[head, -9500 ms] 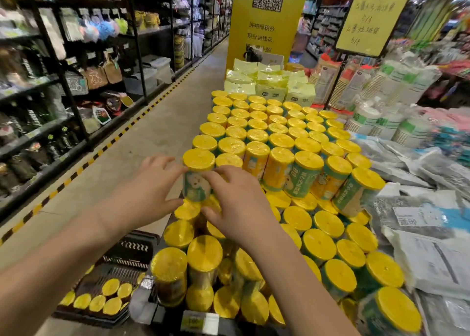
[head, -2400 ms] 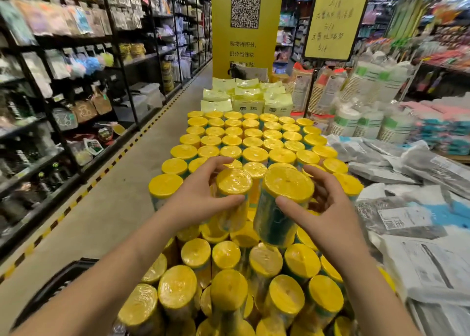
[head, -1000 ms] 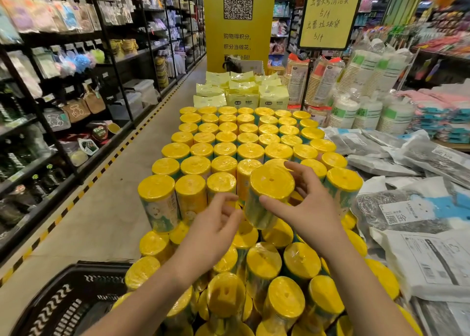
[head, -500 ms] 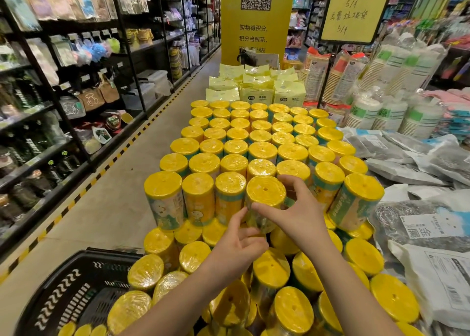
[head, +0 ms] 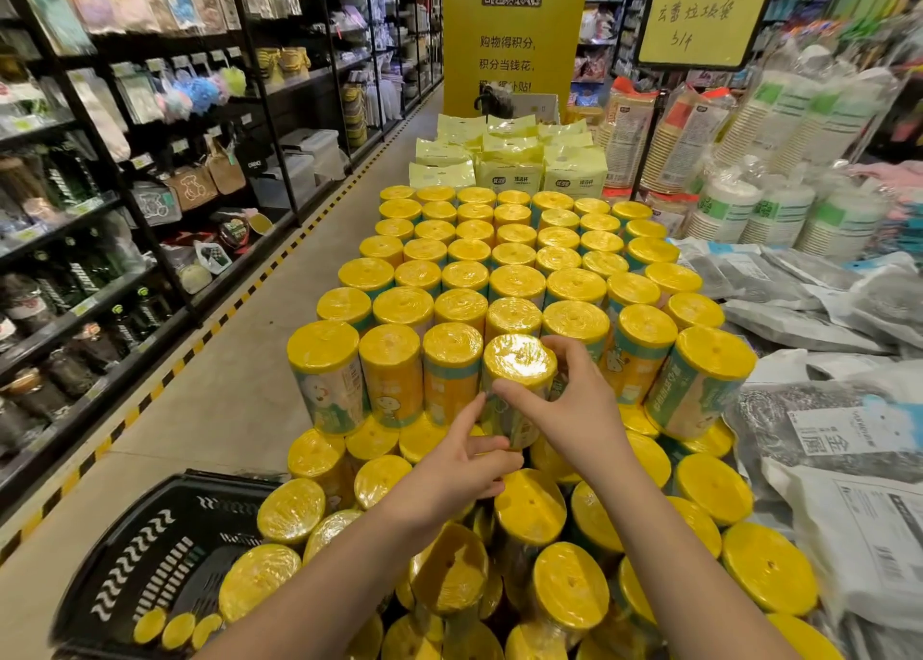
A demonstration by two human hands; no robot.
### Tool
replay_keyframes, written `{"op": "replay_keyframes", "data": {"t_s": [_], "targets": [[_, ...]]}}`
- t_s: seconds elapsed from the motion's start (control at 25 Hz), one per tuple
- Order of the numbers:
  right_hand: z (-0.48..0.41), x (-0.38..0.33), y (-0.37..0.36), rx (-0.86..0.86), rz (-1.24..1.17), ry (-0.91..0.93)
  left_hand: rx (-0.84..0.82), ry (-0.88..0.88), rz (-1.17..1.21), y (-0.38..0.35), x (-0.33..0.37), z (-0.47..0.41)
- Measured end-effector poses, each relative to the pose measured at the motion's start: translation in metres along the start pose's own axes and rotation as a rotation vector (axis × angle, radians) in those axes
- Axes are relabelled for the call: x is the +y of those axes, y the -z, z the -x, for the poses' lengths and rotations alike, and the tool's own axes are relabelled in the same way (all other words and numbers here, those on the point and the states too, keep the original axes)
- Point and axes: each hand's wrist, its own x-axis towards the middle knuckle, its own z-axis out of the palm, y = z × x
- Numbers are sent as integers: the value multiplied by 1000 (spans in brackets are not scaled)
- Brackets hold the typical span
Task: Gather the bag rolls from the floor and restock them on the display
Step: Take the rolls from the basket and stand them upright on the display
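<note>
Yellow-capped, film-wrapped cylindrical bag roll [head: 519, 374] stands upright in front row of display [head: 514, 280], upper tier, tight between neighbours, probably being seated to close row. Right hand [head: 574, 409] pinches it near cap, thumb on near side, fingers behind, keeping it plumb. Left hand [head: 449, 474] reaches from below, one digit up along side, others curled at base, seemingly guiding foot onto lower rolls. Black plastic basket [head: 150, 559] on floor, left; few spare rolls [head: 175, 629] inside.

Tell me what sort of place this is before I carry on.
Most likely a supermarket or household-goods shop aisle: long black shelving packed with packaged goods, a massed display of yellow bag rolls near a handwritten yellow sign, and a black shopping basket on the floor.
</note>
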Motion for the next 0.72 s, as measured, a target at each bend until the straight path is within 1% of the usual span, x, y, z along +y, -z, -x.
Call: {"op": "replay_keyframes", "data": {"t_s": [0.08, 0.2, 0.28, 0.36, 0.44, 0.52, 0.6, 0.72], "targets": [[1, 1, 0, -19, 32, 18, 11, -3, -62, 3, 5, 4], [10, 0, 4, -30, 168, 78, 32, -24, -237, 11, 16, 17], [20, -7, 11, 24, 254, 170, 88, -90, -438, 19, 25, 33], [30, -21, 18, 9, 368, 312, 170, -187, -754, 30, 34, 53], [39, -38, 19, -115, 452, 432, 234, -253, -1091, 42, 41, 73], [45, -58, 15, -274, 534, 511, 296, -222, -1304, 50, 44, 93], [55, -76, 0, -380, 578, 546, 370, -136, -1402, 60, 39, 116], [72, -104, -31, -452, 586, 625, 487, -38, -1427, 84, 26, 149]]}}
